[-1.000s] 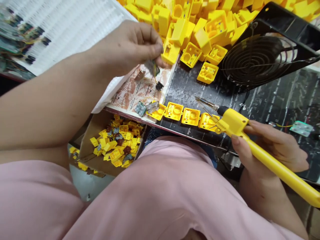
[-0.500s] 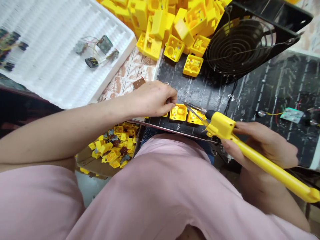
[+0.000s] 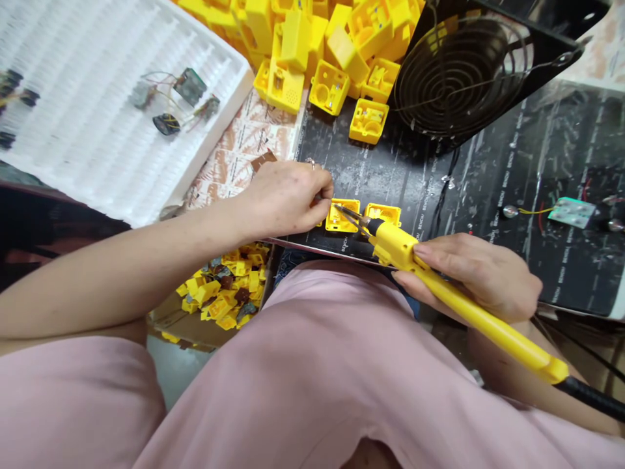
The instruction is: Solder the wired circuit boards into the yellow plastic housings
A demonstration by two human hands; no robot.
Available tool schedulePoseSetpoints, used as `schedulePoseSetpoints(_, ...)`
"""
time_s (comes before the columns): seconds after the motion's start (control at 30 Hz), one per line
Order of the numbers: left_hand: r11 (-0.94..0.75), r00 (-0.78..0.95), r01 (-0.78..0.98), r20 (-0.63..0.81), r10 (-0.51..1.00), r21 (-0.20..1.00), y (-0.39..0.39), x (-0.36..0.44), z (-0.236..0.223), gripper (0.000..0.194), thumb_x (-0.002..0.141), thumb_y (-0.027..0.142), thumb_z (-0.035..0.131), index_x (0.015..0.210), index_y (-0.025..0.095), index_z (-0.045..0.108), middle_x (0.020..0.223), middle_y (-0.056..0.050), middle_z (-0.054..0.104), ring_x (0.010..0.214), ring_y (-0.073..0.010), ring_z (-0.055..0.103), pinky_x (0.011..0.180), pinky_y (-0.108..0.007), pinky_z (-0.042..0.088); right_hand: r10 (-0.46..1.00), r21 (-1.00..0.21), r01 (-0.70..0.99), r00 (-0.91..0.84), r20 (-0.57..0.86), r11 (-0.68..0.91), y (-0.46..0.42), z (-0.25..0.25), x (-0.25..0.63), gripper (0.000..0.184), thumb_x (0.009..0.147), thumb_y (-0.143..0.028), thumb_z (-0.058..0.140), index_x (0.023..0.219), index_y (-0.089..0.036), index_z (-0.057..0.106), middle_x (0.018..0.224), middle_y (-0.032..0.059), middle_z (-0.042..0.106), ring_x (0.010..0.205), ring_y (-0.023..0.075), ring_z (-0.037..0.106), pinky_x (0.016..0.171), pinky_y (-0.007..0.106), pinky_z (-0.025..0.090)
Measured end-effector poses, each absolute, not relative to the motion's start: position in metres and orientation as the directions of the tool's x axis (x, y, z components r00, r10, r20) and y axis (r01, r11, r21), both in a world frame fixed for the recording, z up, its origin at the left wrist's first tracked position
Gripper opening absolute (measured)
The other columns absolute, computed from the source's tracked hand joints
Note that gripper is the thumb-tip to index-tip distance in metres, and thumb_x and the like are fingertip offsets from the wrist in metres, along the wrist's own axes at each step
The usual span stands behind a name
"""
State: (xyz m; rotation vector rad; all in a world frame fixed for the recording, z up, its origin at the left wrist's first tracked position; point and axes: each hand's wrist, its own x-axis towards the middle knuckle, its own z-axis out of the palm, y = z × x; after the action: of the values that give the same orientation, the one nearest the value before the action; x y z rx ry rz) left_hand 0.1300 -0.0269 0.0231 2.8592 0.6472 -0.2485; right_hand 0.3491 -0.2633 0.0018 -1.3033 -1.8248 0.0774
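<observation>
My left hand point(image 3: 288, 198) rests at the near edge of the black mat point(image 3: 488, 189), fingers pinched together beside a small open yellow plastic case point(image 3: 342, 217); what it pinches is hidden. My right hand point(image 3: 471, 273) grips a yellow soldering iron point(image 3: 439, 277), whose metal tip reaches into that case. A second open yellow case point(image 3: 383, 213) sits just right of it.
A heap of yellow cases point(image 3: 322, 45) fills the far side. A black fan point(image 3: 459, 71) stands at the back right. A white ribbed tray point(image 3: 97, 111) at left holds wired circuit parts point(image 3: 178, 101). A cardboard box of yellow scraps point(image 3: 224, 293) sits below the table edge. A small green board point(image 3: 571, 212) lies far right.
My left hand came down from the heap of cases to the row at the mat's edge. The soldering iron moved left, its tip now in the case beside the left fingers.
</observation>
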Motion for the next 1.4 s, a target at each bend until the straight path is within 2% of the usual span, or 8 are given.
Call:
schedulePoseSetpoints(0.17, -0.847, 0.844, 0.512, -0.267, 0.465, 0.143, -0.032, 0.136, 0.027, 0.040, 0.107, 0.035, 0.049, 0.117, 0.022, 0.086, 0.110, -0.009, 0.089, 0.105, -0.0323, 0.086, 0.093, -0.040, 0.063, 0.798, -0.432, 0.766, -0.172, 0.577, 0.477, -0.265, 0.017, 0.349, 0.042, 0.102, -0.014, 0.098, 0.136, -0.028, 0.079, 0.105, -0.0024, 0.093, 0.084, 0.0219, 0.091, 0.072, 0.032, 0.078)
schedulePoseSetpoints(0.33, -0.817, 0.783, 0.568, -0.375, 0.497, 0.104, -0.037, 0.144, 0.038, 0.044, 0.105, 0.034, 0.048, 0.123, 0.020, 0.086, 0.119, -0.011, 0.089, 0.117, -0.0342, 0.087, 0.101, -0.042, 0.063, 0.814, -0.453, 0.767, -0.150, 0.562, 0.454, -0.269, 0.018, 0.352, 0.052, 0.099, -0.008, 0.098, 0.145, -0.023, 0.078, 0.113, 0.0023, 0.094, 0.093, 0.0232, 0.092, 0.085, 0.033, 0.080)
schedulePoseSetpoints(0.43, -0.814, 0.789, 0.567, -0.365, 0.495, 0.124, -0.036, 0.144, 0.040, 0.045, 0.105, 0.035, 0.048, 0.122, 0.020, 0.086, 0.119, -0.011, 0.089, 0.116, -0.0336, 0.086, 0.101, -0.041, 0.063, 0.821, -0.475, 0.752, -0.151, 0.551, 0.458, -0.272, 0.016, 0.351, 0.056, 0.098, -0.007, 0.098, 0.148, -0.020, 0.077, 0.112, 0.0031, 0.094, 0.094, 0.0237, 0.092, 0.086, 0.034, 0.080)
schedulePoseSetpoints(0.6, -0.825, 0.822, 0.537, -0.331, 0.463, 0.179, -0.031, 0.137, 0.034, 0.044, 0.107, 0.038, 0.047, 0.119, 0.021, 0.086, 0.111, -0.009, 0.088, 0.110, -0.0312, 0.086, 0.098, -0.040, 0.063, 0.842, -0.511, 0.746, -0.122, 0.526, 0.427, -0.275, 0.015, 0.350, 0.064, 0.098, -0.009, 0.099, 0.155, -0.027, 0.075, 0.117, 0.0013, 0.094, 0.094, 0.0254, 0.092, 0.085, 0.038, 0.081)
schedulePoseSetpoints(0.87, -0.831, 0.795, 0.551, -0.356, 0.492, 0.082, -0.039, 0.147, 0.038, 0.046, 0.105, 0.033, 0.045, 0.123, 0.019, 0.085, 0.119, -0.012, 0.089, 0.117, -0.0364, 0.087, 0.092, -0.041, 0.062, 0.801, -0.477, 0.725, -0.172, 0.574, 0.498, -0.266, 0.014, 0.352, 0.052, 0.097, -0.013, 0.101, 0.144, -0.025, 0.081, 0.107, 0.0016, 0.093, 0.086, 0.0231, 0.091, 0.080, 0.032, 0.080)
schedulePoseSetpoints(1.07, -0.819, 0.785, 0.566, -0.364, 0.501, 0.093, -0.040, 0.147, 0.039, 0.045, 0.107, 0.034, 0.046, 0.124, 0.021, 0.085, 0.121, -0.012, 0.089, 0.117, -0.0365, 0.086, 0.091, -0.041, 0.062, 0.873, -0.622, 0.708, 0.018, 0.487, 0.333, -0.286, 0.016, 0.357, 0.082, 0.104, -0.009, 0.092, 0.174, -0.041, 0.065, 0.116, 0.0001, 0.093, 0.102, 0.0247, 0.092, 0.087, 0.037, 0.080)
schedulePoseSetpoints(1.27, -0.829, 0.796, 0.552, -0.354, 0.492, 0.091, -0.038, 0.145, 0.036, 0.046, 0.107, 0.035, 0.045, 0.124, 0.021, 0.086, 0.119, -0.011, 0.088, 0.115, -0.0349, 0.086, 0.092, -0.040, 0.062, 0.876, -0.608, 0.731, 0.029, 0.482, 0.310, -0.285, 0.008, 0.357, 0.061, 0.107, -0.024, 0.094, 0.163, -0.038, 0.075, 0.120, 0.0028, 0.093, 0.099, 0.0252, 0.091, 0.086, 0.035, 0.078)
schedulePoseSetpoints(1.4, -0.829, 0.799, 0.551, -0.348, 0.491, 0.095, -0.038, 0.143, 0.036, 0.045, 0.107, 0.035, 0.045, 0.123, 0.022, 0.086, 0.118, -0.010, 0.088, 0.115, -0.0331, 0.087, 0.092, -0.038, 0.061, 0.877, -0.609, 0.722, 0.008, 0.480, 0.327, -0.288, 0.009, 0.356, 0.052, 0.102, -0.016, 0.097, 0.148, -0.033, 0.080, 0.114, 0.0022, 0.093, 0.097, 0.0237, 0.091, 0.085, 0.033, 0.078)
